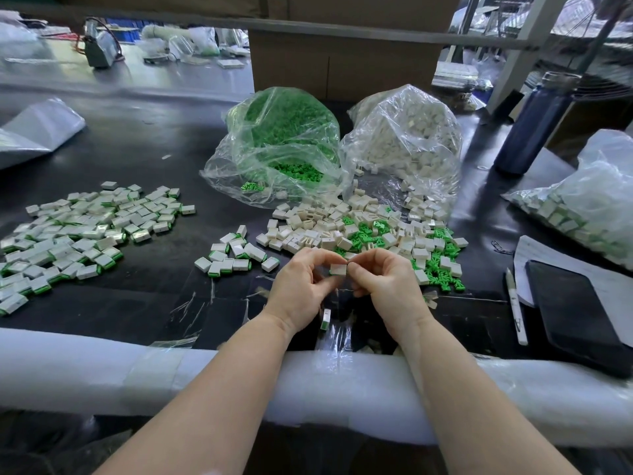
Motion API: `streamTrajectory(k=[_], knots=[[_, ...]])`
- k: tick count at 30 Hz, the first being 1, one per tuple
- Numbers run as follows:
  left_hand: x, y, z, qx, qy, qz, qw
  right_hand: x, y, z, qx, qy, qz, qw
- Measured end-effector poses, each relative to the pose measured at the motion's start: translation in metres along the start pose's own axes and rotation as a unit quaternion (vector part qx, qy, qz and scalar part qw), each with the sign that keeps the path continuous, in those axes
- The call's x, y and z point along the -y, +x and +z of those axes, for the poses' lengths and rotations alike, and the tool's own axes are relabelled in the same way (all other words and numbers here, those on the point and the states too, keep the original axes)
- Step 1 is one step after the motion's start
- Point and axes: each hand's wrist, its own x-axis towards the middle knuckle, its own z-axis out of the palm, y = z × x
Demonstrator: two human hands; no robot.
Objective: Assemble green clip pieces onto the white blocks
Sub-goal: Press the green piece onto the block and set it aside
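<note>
My left hand (301, 286) and my right hand (387, 282) meet over the black table, both pinching one small white block (338, 269) between thumbs and fingertips. Whether a green clip is in it is hidden by my fingers. Just beyond lies a loose heap of white blocks (329, 228) mixed with green clips (370, 234). An open bag of green clips (284, 145) and an open bag of white blocks (411, 138) stand behind the heap. Assembled white-and-green pieces lie in a small group (236, 255) and a large spread (85, 231) to the left.
One assembled piece (326, 318) stands near the padded white table edge (137, 375). At the right lie a pen (515, 303), a dark phone (575, 310) on paper, a bag of finished pieces (582, 207) and a blue bottle (537, 121). A cardboard box (342, 60) stands behind.
</note>
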Motion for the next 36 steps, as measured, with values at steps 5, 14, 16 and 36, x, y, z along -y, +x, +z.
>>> streamTrajectory(k=[5,14,16,36], knots=[[0.0,0.001,-0.001,-0.004,-0.022,-0.025,0.999,0.001,-0.001,-0.002,0.009,0.028,-0.002,1.0],[-0.004,0.0,-0.002,0.031,-0.046,-0.061,0.997,0.0,-0.001,0.0,0.012,-0.033,-0.006,0.999],[-0.005,0.0,-0.002,0.028,-0.049,-0.063,0.996,0.0,-0.002,0.001,0.013,-0.032,-0.009,0.999],[-0.015,-0.002,-0.004,0.019,-0.065,-0.07,0.995,0.003,-0.003,0.0,0.04,0.01,-0.035,0.999]])
